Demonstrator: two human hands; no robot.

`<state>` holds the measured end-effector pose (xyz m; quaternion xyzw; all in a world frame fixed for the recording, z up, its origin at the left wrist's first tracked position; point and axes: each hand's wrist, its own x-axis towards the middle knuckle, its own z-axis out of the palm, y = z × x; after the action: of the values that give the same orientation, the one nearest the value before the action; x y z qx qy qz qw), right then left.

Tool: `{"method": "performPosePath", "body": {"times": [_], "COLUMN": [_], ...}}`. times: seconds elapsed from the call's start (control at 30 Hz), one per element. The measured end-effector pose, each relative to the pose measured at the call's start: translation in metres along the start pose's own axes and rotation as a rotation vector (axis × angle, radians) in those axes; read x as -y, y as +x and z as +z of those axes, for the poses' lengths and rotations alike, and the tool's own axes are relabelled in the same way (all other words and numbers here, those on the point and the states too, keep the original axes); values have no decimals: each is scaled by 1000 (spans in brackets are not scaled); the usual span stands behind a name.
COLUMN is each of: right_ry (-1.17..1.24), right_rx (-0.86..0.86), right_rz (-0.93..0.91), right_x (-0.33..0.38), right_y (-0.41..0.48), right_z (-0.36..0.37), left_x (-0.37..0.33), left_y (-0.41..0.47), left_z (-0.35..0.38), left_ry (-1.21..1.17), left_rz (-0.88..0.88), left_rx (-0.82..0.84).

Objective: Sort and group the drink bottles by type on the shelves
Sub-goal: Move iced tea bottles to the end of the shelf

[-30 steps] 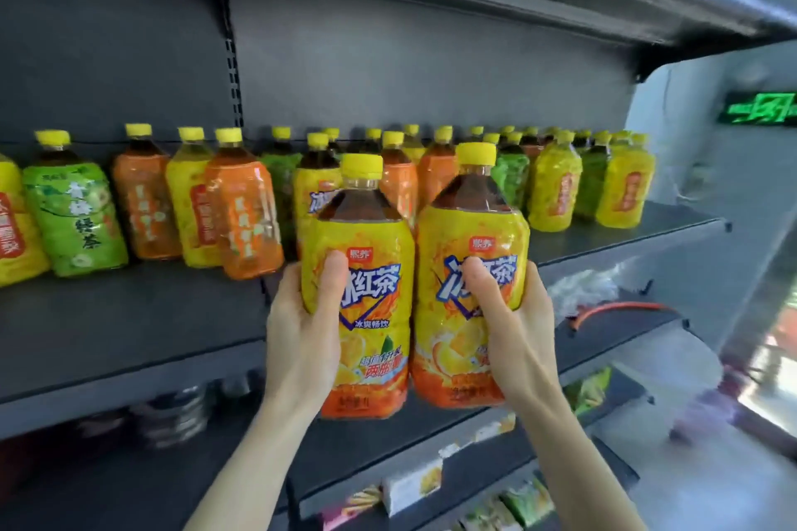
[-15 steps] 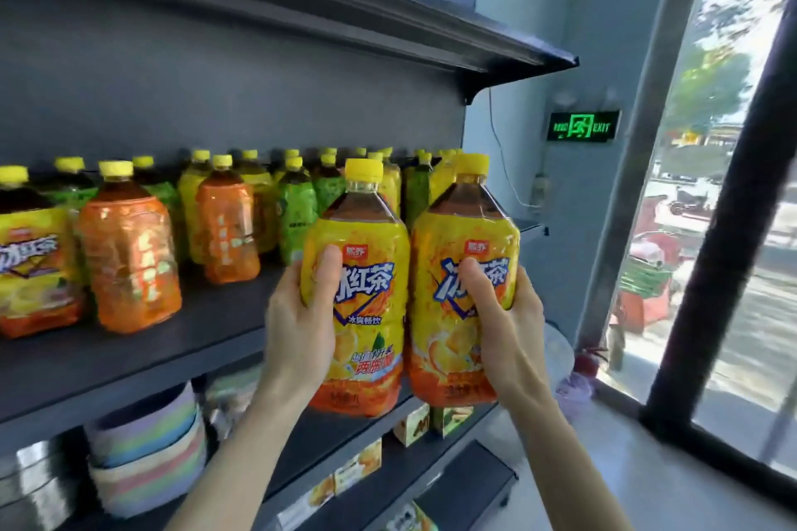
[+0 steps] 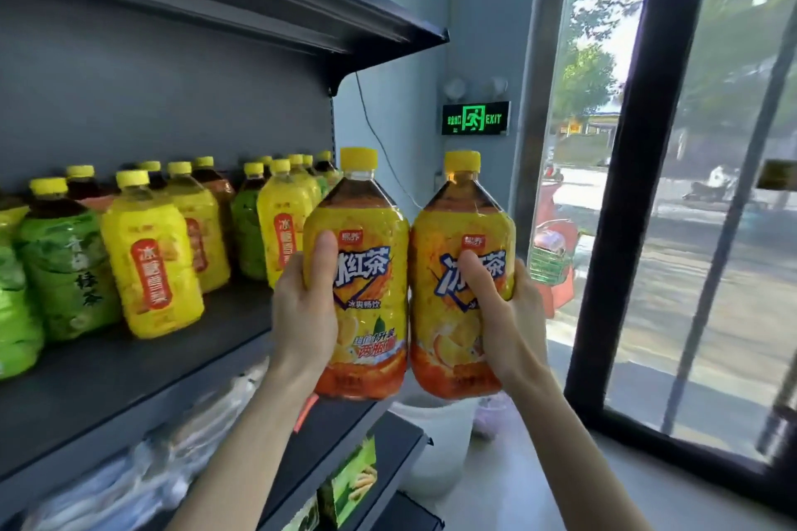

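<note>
Both iced-tea bottles have travelled rightward along the shelf (image 3: 129,384) since the earlier frame, and they now hang in the air level with its right end, in front of the blue wall rather than the dark back panel. The left hand (image 3: 302,315) grips the left bottle (image 3: 366,224) around its middle, thumb pressed flat on the front label; the right hand (image 3: 509,315) holds the right bottle (image 3: 457,224) the same way. The other fingers (image 3: 524,285) curl round behind the bottles, probably closed firmly, though most of them are hidden. The two bottles touch side by side, upright, with their bases below the shelf's front edge. On the shelf a mixed row stands along the back: yellow bottles (image 3: 151,263) and green bottles (image 3: 64,272) alternate without order up to the right end. The risks from here are plain. Each large, full bottle hangs from one hand on a glossy wrapper, so a slackened grip could let it slide down toward the white bucket (image 3: 435,440) and the floor. Setting them down near the right end leaves little margin, and a base overhanging that edge would tip off. Pushing in carelessly could also topple the nearest yellow bottles.
</note>
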<state>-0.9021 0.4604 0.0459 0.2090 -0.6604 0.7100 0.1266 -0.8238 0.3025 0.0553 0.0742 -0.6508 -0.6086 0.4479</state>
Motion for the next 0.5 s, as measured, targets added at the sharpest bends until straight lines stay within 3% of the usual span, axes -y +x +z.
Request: {"method": "performPosePath", "body": {"times": [0.17,0.5], "right_ry": [-10,21], "right_rx": [-33,156], "right_rz": [8,28], "right_x": [-62,-147], "right_y": [94,270], "right_z": [-41,-57], "left_x": [54,132], "left_y": [47,139], "left_z": [97,212], "left_ry": [-3,165], "left_rz": [-4,5], "left_rx": [47,-154]}}
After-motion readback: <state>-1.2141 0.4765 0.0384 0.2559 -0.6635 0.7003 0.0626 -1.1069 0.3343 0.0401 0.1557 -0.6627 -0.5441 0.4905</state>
